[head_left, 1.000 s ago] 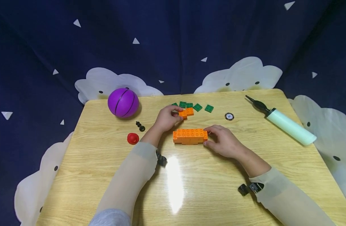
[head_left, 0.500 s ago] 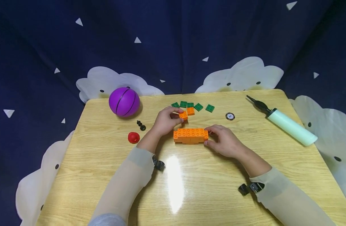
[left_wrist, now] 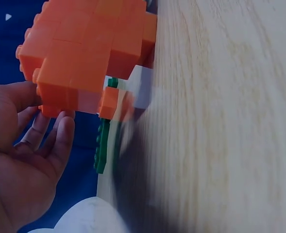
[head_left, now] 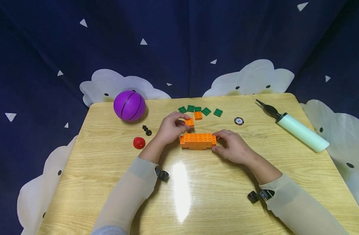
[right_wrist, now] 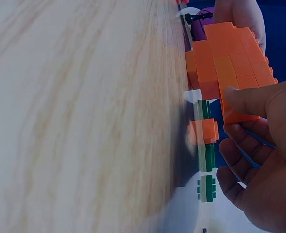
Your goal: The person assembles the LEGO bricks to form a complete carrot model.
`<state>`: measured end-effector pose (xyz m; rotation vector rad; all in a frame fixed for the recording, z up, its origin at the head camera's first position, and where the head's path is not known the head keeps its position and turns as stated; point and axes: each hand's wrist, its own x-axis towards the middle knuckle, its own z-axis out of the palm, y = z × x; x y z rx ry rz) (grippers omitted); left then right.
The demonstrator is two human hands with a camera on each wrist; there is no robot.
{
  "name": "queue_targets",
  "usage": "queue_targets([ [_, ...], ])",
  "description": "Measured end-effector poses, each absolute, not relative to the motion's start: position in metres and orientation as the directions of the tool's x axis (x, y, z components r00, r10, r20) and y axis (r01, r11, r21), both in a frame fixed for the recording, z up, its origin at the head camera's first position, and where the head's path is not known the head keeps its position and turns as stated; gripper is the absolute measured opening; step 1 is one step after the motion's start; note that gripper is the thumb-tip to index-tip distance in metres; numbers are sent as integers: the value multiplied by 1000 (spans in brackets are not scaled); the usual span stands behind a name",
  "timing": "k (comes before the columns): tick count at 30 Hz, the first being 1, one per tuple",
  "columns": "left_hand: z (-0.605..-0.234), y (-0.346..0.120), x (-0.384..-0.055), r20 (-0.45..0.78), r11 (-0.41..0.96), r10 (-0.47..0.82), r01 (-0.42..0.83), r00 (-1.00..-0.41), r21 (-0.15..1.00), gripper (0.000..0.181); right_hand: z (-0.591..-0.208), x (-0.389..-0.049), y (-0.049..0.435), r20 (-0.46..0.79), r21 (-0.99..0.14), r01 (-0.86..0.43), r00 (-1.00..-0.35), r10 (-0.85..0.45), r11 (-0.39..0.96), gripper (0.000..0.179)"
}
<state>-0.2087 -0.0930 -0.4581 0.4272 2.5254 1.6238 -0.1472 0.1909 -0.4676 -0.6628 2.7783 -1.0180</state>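
Note:
An orange toy-brick build [head_left: 198,141], wide and studded on top, stands mid-table. Thumb and fingers of my right hand [head_left: 233,147] grip its right end; the right wrist view shows the thumb on the build's face [right_wrist: 235,68]. Just behind the build, my left hand [head_left: 171,128] pinches a small square orange brick [head_left: 189,122], studs up. In the left wrist view the build [left_wrist: 79,53] covers most of that brick. Behind the held brick lies another orange brick [head_left: 198,115], close to the green bricks [head_left: 190,108].
A purple ball [head_left: 129,106] is at the back left, with a black beaded piece [head_left: 147,130] and a small red hat [head_left: 139,142] before it. A round chip [head_left: 239,121] and a hand pump [head_left: 301,132] lie to the right. A dark blue curtain [head_left: 173,49] hangs behind the table.
The left hand has drawn its orange brick away from the other orange brick, toward the build, uncovering the leftmost green brick. The right hand has stayed at the build's right end.

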Motion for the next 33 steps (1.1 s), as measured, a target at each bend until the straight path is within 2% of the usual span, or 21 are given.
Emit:
queue_targets([
  [5,-456,-97,-204,76,342,291,178,-954,923,30,-467,-147,190,50,-637,-365,-899,-436,679,49],
  [19,-447,-104,-190,23,314,241,101,-970,944,31,-467,-148,189,45,-638,-358,-901,-431,682,49],
  [33,-440,-103,-174,10,304,287,101,-958,947,29,-469,-151,189,37,-654,-346,-903,-428,673,49],
])
